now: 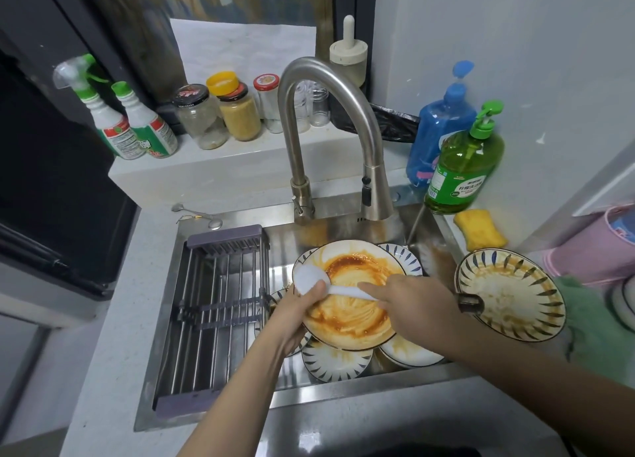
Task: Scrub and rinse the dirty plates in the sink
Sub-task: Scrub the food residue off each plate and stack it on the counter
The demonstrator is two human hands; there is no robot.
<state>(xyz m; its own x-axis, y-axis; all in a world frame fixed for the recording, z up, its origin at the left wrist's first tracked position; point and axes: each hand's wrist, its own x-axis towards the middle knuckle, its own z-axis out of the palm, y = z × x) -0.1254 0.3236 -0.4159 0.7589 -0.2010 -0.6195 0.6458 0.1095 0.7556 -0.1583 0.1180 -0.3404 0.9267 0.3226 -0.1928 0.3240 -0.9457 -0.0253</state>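
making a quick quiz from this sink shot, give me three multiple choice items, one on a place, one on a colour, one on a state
1. Where does the yellow sponge lie?
A. in the drying rack
B. on the counter right of the sink
C. on the window ledge

2. What colour is the spoon?
A. white
B. black
C. red

3. What state is the top plate in?
A. rinsed clean
B. broken
C. smeared with orange sauce

Answers: 1 B, it sits below the green soap bottle. 2 A, both hands, left and right, hold a white spoon. 3 C, orange streaks cover its inside.
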